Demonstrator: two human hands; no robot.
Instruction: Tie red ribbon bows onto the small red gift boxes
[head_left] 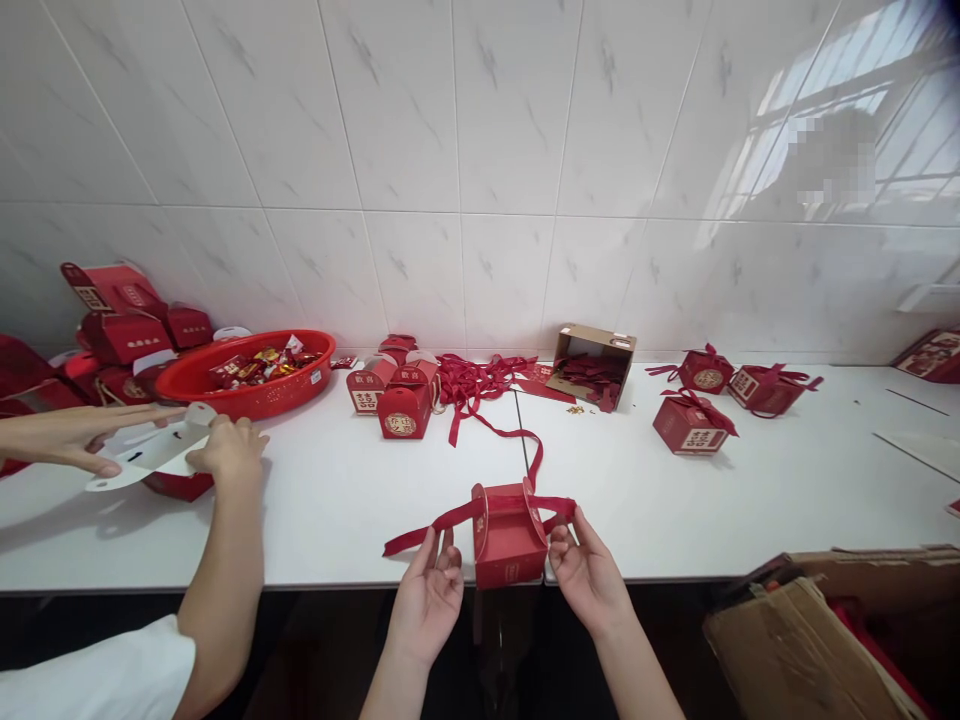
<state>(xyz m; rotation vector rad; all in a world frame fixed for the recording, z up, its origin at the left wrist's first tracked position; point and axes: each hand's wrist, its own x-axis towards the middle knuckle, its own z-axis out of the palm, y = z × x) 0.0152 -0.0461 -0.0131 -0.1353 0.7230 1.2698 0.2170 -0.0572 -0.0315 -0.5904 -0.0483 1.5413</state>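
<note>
A red gift box [510, 540] stands at the table's front edge between my hands. A dark red ribbon [454, 517] passes through the top of the box and sticks out on both sides. My left hand [429, 600] pinches the ribbon left of the box, and its loose end lies farther left. On the right, my right hand [589, 575] holds the other part of the ribbon between thumb and fingers. Behind the box, another ribbon strand [499, 432] runs back to a tangled ribbon pile [484, 378].
Several red boxes [403, 412] stand behind, left of an open carton [596, 345]. Three ribboned boxes [691, 425] are at right. Another person's hands [225, 445] work on a box beside a red basket [300, 388] of sweets. A cardboard box [795, 640] sits front right.
</note>
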